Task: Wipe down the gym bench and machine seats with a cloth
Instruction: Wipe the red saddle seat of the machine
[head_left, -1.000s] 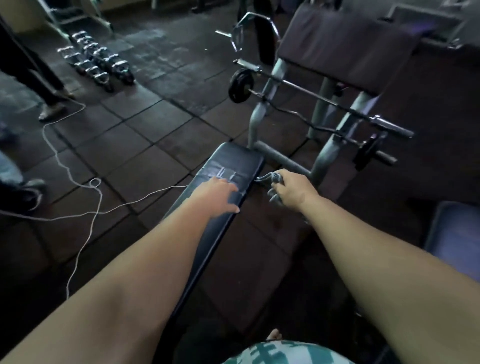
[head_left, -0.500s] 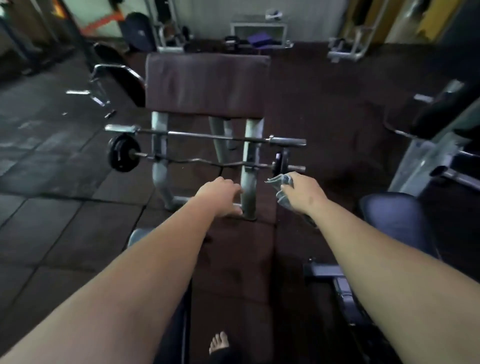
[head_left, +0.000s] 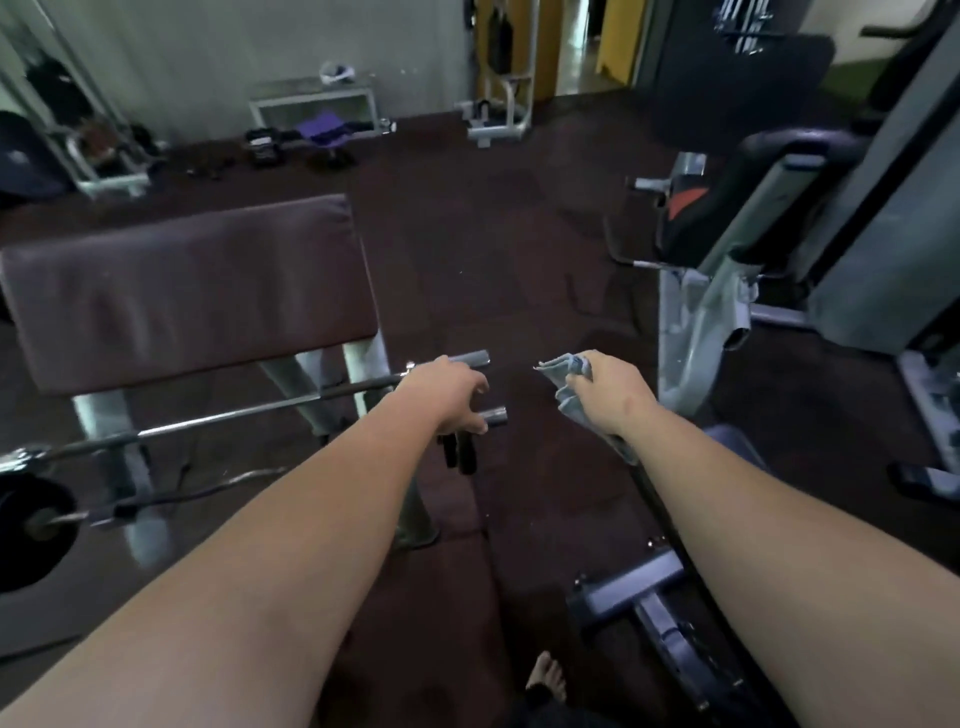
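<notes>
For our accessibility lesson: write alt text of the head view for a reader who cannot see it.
A person's right hand grips a grey cloth; the left hand hangs open by a barbell. A brown padded rest stands at left, a grey machine at right.

The dark reddish-brown rubber-tiled floor (head_left: 467, 234) carries a grey-legged stand with a maroon padded rest (head_left: 182, 291) on its left side, a grey steel machine (head_left: 701, 338) on its right side, and a bare foot (head_left: 545, 675) at its near edge.
</notes>
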